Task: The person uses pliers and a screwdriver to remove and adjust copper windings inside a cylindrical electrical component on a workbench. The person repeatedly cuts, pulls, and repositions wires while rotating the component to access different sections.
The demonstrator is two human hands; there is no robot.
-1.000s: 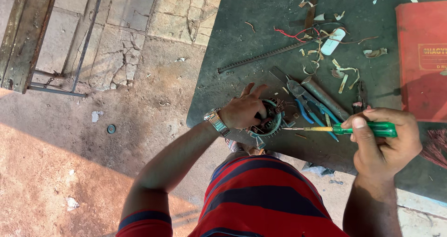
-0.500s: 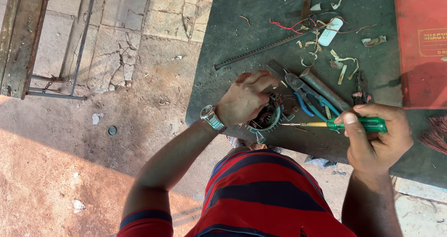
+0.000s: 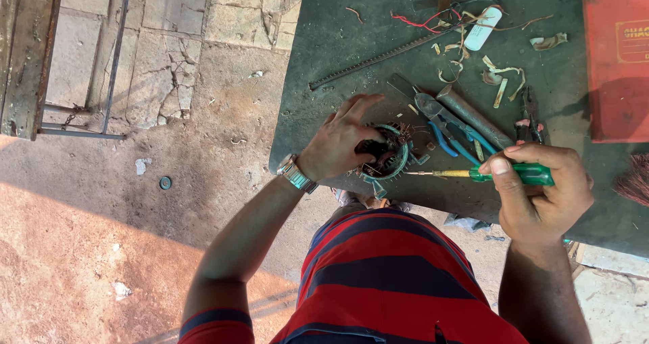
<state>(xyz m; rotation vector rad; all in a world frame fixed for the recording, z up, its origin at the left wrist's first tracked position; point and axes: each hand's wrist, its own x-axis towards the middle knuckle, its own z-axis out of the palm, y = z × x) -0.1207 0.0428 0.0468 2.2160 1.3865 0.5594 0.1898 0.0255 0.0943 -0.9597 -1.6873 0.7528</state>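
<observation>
My left hand [image 3: 341,140] rests on a round wound coil part [image 3: 387,156] with copper wire and a teal ring, near the front edge of a dark green table [image 3: 351,53]. My right hand [image 3: 541,192] grips a green-handled screwdriver [image 3: 497,174], its yellow shaft and tip pointing left toward the coil. A metal watch [image 3: 295,174] sits on my left wrist.
Blue-handled pliers [image 3: 449,124], a grey metal tool [image 3: 473,117], a long thin rod [image 3: 378,58], a white capsule-shaped piece [image 3: 481,29], red wires and paper scraps lie on the table. A red box [image 3: 618,53] is at right. Metal frame [image 3: 67,60] on the cracked floor at left.
My left hand has shifted slightly over the coil, fingers spreading across its top. The screwdriver stays pointed at the coil.
</observation>
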